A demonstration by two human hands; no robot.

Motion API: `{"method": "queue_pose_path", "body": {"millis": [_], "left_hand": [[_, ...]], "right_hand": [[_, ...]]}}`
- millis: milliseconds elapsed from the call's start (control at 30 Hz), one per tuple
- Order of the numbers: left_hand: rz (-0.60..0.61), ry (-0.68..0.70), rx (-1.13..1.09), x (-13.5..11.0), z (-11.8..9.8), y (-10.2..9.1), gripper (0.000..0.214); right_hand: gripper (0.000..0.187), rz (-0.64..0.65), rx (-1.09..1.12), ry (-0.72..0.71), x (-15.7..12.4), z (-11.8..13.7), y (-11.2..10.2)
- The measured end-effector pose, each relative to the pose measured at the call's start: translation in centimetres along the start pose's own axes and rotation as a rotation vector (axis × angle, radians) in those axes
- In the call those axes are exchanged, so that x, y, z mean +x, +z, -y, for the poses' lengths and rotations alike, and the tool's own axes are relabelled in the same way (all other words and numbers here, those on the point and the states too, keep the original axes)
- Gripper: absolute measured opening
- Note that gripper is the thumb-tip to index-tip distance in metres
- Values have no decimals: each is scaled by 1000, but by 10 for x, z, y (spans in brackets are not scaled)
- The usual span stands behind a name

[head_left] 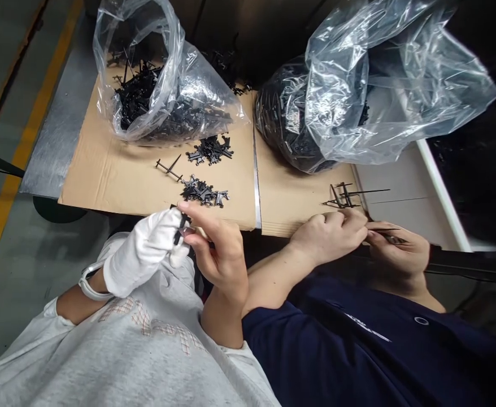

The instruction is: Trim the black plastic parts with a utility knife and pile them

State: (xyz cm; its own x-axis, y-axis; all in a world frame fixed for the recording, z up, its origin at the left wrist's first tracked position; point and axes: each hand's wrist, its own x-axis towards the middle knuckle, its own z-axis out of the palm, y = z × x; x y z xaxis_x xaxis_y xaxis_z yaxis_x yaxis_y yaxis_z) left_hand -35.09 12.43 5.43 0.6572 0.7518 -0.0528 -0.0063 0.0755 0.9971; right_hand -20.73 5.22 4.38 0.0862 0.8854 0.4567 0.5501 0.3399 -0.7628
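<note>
My left hand (146,246), in a white glove, is closed on a small black plastic part (183,223). My right hand (220,249), bare, meets it there, with the index finger on the part's top end and the thumb against its side. The fingers partly hide the part, so its full shape does not show. Just beyond my hands lies a small pile of black plastic parts (199,191) on the cardboard (116,178). A second pile of such parts (212,150) sits a little farther back. Left of them rests a thin black branched plastic piece (169,168).
A clear plastic bag (175,110) full of black parts stands at the back left. Another bag (303,118) bulges at the back right, beside a white tray (438,192). At right a co-worker's hands (328,234) handle a black piece near thin black branched pieces (344,195).
</note>
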Motion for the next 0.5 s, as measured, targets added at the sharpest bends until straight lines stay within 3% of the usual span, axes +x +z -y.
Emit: {"method": "queue_pose_path", "body": {"millis": [100,233,400,500], "left_hand": [[-48,0,-24,-1,-2,2,15],[12,-80,-123,-3,-6,5,35],[-25,-105,-100,-6,-5,7,42],[16,-118,-170,-6,-4,8,44]], "right_hand": [[38,6,-17,0,0,0,1],[37,-21,-21,-41,2,-1,2],[37,-38,64,-78,1,-6,2],[38,-39,160,-13,-2,-10,3]]}}
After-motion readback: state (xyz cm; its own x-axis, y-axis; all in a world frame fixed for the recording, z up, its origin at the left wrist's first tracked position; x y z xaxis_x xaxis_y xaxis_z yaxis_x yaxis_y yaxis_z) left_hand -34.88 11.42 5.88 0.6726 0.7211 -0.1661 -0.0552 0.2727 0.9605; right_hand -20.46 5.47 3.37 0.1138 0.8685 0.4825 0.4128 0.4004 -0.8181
